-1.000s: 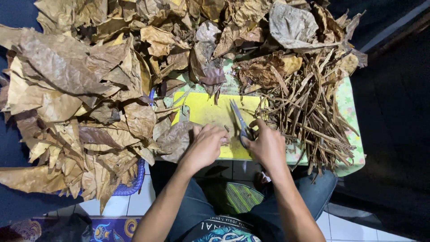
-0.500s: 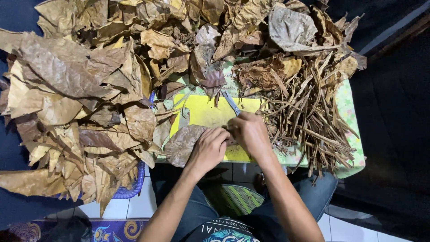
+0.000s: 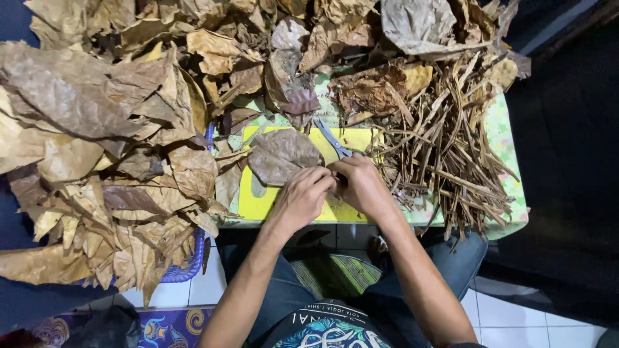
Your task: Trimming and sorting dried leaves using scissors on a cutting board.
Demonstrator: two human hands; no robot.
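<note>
My left hand (image 3: 304, 195) pinches the near edge of a large dry brown leaf (image 3: 282, 154) that lies flat on a yellow cutting board (image 3: 261, 205). My right hand (image 3: 362, 185) is closed on the handles of metal scissors (image 3: 333, 140), whose blades point away from me at the leaf's right edge. The two hands touch over the board's near middle.
A big heap of dry brown leaves (image 3: 97, 142) fills the left and back, partly over a blue basket (image 3: 184, 270). A pile of stripped leaf stems (image 3: 445, 148) lies at the right on a green patterned table cover (image 3: 509, 187). White floor tiles (image 3: 174, 296) show below.
A leaf has been drawn from the left pile onto the yellow board. My right hand and the scissors shifted left, meeting my left hand at the leaf's edge.
</note>
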